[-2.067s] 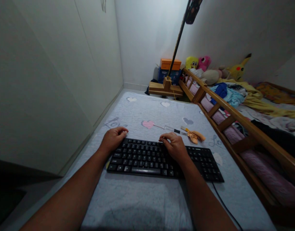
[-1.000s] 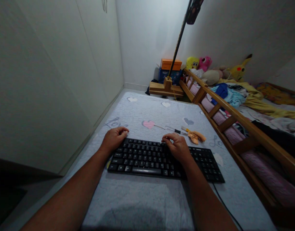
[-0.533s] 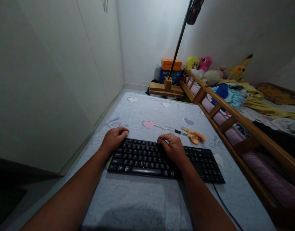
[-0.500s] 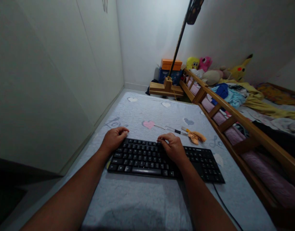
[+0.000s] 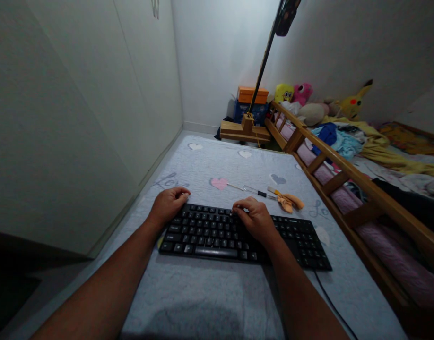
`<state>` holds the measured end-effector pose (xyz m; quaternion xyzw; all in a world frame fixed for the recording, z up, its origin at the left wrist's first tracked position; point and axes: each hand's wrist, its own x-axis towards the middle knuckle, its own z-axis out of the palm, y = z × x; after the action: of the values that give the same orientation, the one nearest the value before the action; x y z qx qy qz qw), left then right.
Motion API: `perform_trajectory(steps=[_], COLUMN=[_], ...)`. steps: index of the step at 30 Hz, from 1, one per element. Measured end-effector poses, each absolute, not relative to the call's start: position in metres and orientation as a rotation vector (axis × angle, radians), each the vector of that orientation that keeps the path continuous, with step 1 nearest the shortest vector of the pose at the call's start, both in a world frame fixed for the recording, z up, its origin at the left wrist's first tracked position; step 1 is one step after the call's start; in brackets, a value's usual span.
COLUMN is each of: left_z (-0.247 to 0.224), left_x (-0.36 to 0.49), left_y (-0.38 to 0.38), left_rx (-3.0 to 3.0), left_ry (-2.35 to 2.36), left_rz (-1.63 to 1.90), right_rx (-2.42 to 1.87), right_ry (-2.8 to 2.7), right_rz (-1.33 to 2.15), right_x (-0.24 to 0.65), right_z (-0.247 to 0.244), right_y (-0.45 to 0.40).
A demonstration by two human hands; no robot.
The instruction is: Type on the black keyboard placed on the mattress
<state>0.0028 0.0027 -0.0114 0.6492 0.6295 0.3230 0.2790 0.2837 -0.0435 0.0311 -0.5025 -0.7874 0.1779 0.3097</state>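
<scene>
A black keyboard [image 5: 217, 236] lies flat on the light-blue covered surface, its cable leaving from the near right side. My left hand [image 5: 169, 204] is closed at the keyboard's upper left corner, fingers curled together against its edge. Over the upper middle keys, my right hand [image 5: 254, 218] has thumb and fingers pinched together. Whatever small thing may be in that pinch is too small to make out. Beyond the right hand lie a thin tool with a black grip [image 5: 261, 194], a yellow-handled brush [image 5: 273, 190] and a crumpled orange cloth [image 5: 290, 202].
A heart-patterned cover [image 5: 217, 160] spreads under everything. On the right runs a wooden bed rail [image 5: 330, 165], with clothes and plush toys [image 5: 302, 93] behind it. A wooden stand [image 5: 244, 130] with a leaning pole is at the far end; a white cabinet [image 5: 78, 118] stands left.
Both hands stay in nearly the same place. The right hand's pinched fingers shift very slightly over the keys, and the view moves a touch.
</scene>
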Motion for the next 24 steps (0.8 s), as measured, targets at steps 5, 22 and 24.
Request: perform_trajectory(steps=[5,22,24], left_z=[-0.01,-0.014,-0.014], left_x=[0.003,0.003,0.003], left_y=[0.002,0.004,0.004], left_rx=[1.745,1.759,1.762], left_ry=[1.692,1.681,1.681], left_rz=[0.865,0.881,0.881], right_rx=[-1.322,-1.3,-1.276], right_ry=[-2.077,-1.997,-2.006], right_rz=[0.465,0.404,0.411], right_x=[0.285,0.279,0.276], right_z=[0.029,0.021,0.021], right_y=[-0.042,-0.034,-0.034])
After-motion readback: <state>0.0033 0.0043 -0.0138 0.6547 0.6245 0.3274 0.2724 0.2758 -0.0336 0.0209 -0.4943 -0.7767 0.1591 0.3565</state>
